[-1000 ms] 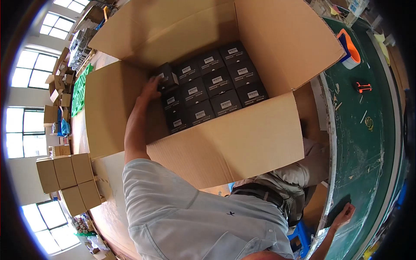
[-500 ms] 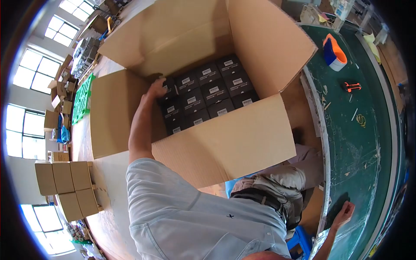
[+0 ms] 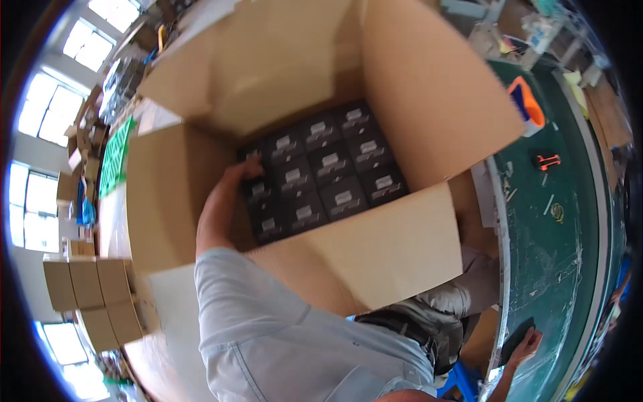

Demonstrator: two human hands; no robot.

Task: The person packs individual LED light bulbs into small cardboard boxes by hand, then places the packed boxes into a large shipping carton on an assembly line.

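Observation:
An open cardboard carton (image 3: 362, 268) stands in front of me with its flaps raised. Inside, small black boxes (image 3: 331, 162) with pale printed labels sit packed in rows. My left hand (image 3: 251, 166) reaches into the left side of the carton and touches the tops of the boxes in the left column. Its fingers are blurred, so I cannot make out whether they grip anything. Off to the right, my right hand (image 3: 529, 345) is over the green worktable (image 3: 536, 268), fingers curled in and no object showing in them. A dark shadow lies beside it.
On the worktable are an orange and blue tape dispenser (image 3: 526, 107), an orange clip-like piece (image 3: 548, 162) and a yellow rubber band (image 3: 557, 213). Stacked cartons (image 3: 87, 285) and a green plastic pallet (image 3: 118, 155) stand at left. A blue stool (image 3: 461, 382) is below.
My left hand has shifted lower in the view, now over the left column of black boxes. The camera view has tilted, showing more of the carton's inside. My right hand stays by the table.

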